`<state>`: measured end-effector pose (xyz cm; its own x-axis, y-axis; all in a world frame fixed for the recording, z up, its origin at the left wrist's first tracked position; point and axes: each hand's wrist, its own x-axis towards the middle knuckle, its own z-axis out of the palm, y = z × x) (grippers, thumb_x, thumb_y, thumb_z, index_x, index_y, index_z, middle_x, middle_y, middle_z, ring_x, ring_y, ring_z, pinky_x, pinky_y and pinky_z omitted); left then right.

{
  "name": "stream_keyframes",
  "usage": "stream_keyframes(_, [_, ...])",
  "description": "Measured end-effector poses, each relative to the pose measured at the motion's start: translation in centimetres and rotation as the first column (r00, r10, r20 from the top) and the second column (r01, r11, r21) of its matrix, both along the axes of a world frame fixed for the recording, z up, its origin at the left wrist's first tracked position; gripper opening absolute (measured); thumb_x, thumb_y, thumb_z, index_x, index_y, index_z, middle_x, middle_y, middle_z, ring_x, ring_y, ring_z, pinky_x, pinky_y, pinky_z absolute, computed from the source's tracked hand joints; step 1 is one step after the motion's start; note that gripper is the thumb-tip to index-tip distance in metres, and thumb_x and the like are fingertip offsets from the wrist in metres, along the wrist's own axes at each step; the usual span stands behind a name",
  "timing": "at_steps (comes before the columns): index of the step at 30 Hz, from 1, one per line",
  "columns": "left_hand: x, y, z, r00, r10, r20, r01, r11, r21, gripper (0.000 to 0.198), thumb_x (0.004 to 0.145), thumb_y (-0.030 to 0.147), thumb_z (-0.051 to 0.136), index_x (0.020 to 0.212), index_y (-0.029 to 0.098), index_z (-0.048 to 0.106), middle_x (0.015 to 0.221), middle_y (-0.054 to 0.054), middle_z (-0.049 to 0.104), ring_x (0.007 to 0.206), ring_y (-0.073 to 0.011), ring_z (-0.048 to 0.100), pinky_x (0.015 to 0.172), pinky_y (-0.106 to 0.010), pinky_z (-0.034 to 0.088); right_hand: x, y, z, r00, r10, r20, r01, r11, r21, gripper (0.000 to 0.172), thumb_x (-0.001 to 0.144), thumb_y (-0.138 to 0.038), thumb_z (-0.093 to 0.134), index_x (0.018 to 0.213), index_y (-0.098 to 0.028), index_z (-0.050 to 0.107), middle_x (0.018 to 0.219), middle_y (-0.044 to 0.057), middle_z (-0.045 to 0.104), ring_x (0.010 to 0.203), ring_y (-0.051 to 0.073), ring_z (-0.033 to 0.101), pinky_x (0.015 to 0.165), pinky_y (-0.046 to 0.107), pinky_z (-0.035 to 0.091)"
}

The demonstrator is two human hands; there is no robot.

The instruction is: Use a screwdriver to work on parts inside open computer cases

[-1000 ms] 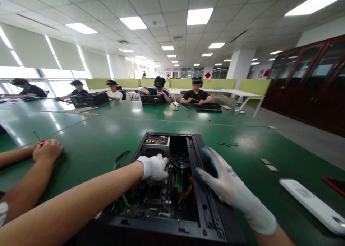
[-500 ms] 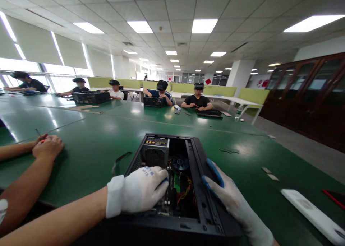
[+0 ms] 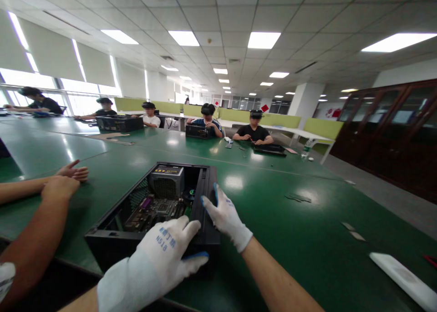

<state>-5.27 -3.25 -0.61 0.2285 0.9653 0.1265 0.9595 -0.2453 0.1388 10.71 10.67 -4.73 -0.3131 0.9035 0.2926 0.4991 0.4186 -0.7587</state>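
An open black computer case (image 3: 112,237) lies on the green table (image 3: 290,239), turned at an angle, with its power supply (image 3: 166,181) and motherboard (image 3: 153,209) showing. My left hand (image 3: 160,257), in a white glove, grips the case's near corner, fingers over the top edge and thumb on the outer side. My gloved right hand (image 3: 223,216) holds the top edge of the case's right wall, fingers curled onto it.
Another person's bare forearms and hands (image 3: 61,186) rest on the table at the left. A long white part (image 3: 403,278) lies at the right edge, small flat pieces (image 3: 353,232) beyond it. Several people sit at the far tables with other cases.
My left hand came out of the case and took its near corner. The case has swung and shifted left, my right hand staying on its wall. The neighbour's far hand has opened.
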Motion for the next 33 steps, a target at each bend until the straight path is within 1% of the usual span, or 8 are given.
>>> stream_keyframes(3, [-0.7,1.1,0.0,0.991,0.115,-0.069,-0.113,0.993,0.032,0.046,0.088,0.052,0.067,0.124,0.024,0.066,0.115,-0.012,0.072,0.103,-0.0318,0.072,0.091,-0.045,0.056,-4.6,1.8,-0.2,0.999,0.041,0.035,-0.040,0.999,-0.027,0.100,0.093,-0.070,0.049,0.161,0.000,0.028,0.164,0.025,0.033,0.153,0.034,0.032,0.125,0.045,0.026])
stream_keyframes(7, [-2.7,2.3,-0.6,0.961,0.268,-0.067,-0.257,0.957,0.137,0.054,0.086,0.055,0.069,0.131,0.026,0.065,0.119,-0.011,0.072,0.106,-0.0302,0.071,0.089,-0.041,0.055,-7.7,3.0,-0.3,0.996,0.079,-0.041,-0.081,0.995,-0.059,0.097,0.094,-0.069,0.050,0.162,-0.003,0.026,0.164,0.023,0.034,0.153,0.033,0.034,0.124,0.044,0.028])
stream_keyframes(12, [-4.4,2.3,-1.7,0.953,0.302,-0.033,-0.292,0.940,0.176,0.053,0.084,0.063,0.067,0.121,0.025,0.070,0.113,-0.011,0.072,0.102,-0.0292,0.071,0.085,-0.039,0.054,-7.2,1.4,-1.3,0.982,0.091,-0.168,-0.099,0.994,-0.040,0.082,0.094,-0.067,0.052,0.158,-0.017,0.041,0.151,0.015,0.056,0.142,0.031,0.051,0.118,0.045,0.040])
stream_keyframes(15, [-4.3,2.1,-1.9,0.951,0.307,-0.032,-0.295,0.936,0.194,0.051,0.084,0.066,0.065,0.110,0.023,0.072,0.108,-0.011,0.072,0.100,-0.0296,0.070,0.084,-0.039,0.053,-6.9,0.5,-1.6,0.980,0.090,-0.178,-0.094,0.995,-0.012,0.079,0.094,-0.067,0.054,0.156,-0.020,0.044,0.151,0.013,0.056,0.141,0.031,0.052,0.119,0.045,0.039])
stream_keyframes(19, [-3.4,2.5,-1.9,0.927,0.376,-0.012,-0.364,0.903,0.227,0.061,0.079,0.076,0.062,0.105,0.021,0.072,0.103,-0.012,0.071,0.093,-0.0311,0.071,0.079,-0.039,0.053,-6.6,0.5,-1.3,0.980,0.111,-0.163,-0.114,0.993,-0.008,0.081,0.093,-0.067,0.056,0.158,-0.020,0.041,0.154,0.013,0.053,0.145,0.031,0.047,0.121,0.046,0.035])
stream_keyframes(24, [-3.3,3.7,-1.7,0.891,0.452,0.032,-0.449,0.869,0.208,0.064,0.075,0.082,0.054,0.096,0.024,0.070,0.095,-0.010,0.070,0.086,-0.0325,0.071,0.072,-0.042,0.053,-5.3,0.7,-1.5,0.922,0.306,-0.239,-0.331,0.941,-0.074,0.074,0.098,-0.067,0.046,0.158,-0.023,0.040,0.157,0.008,0.050,0.145,0.025,0.047,0.123,0.042,0.034])
stream_keyframes(28, [-7.0,5.5,-1.3,0.840,0.541,0.022,-0.533,0.819,0.211,0.072,0.074,0.086,0.048,0.099,0.022,0.070,0.098,-0.012,0.071,0.088,-0.0349,0.071,0.072,-0.044,0.053,-3.2,0.4,-3.7,0.937,0.307,-0.170,-0.334,0.928,-0.167,0.084,0.096,-0.070,0.047,0.160,-0.017,0.036,0.162,0.013,0.042,0.151,0.027,0.038,0.127,0.044,0.025])
stream_keyframes(33, [-16.1,7.8,-1.0,0.725,0.689,0.011,-0.676,0.709,0.200,0.077,0.078,0.085,0.045,0.105,0.017,0.071,0.109,-0.019,0.072,0.101,-0.0411,0.069,0.084,-0.051,0.054,0.9,0.1,-6.5,0.957,0.275,-0.090,-0.289,0.920,-0.264,0.087,0.094,-0.072,0.049,0.158,-0.015,0.038,0.155,0.017,0.051,0.142,0.029,0.049,0.122,0.044,0.034])
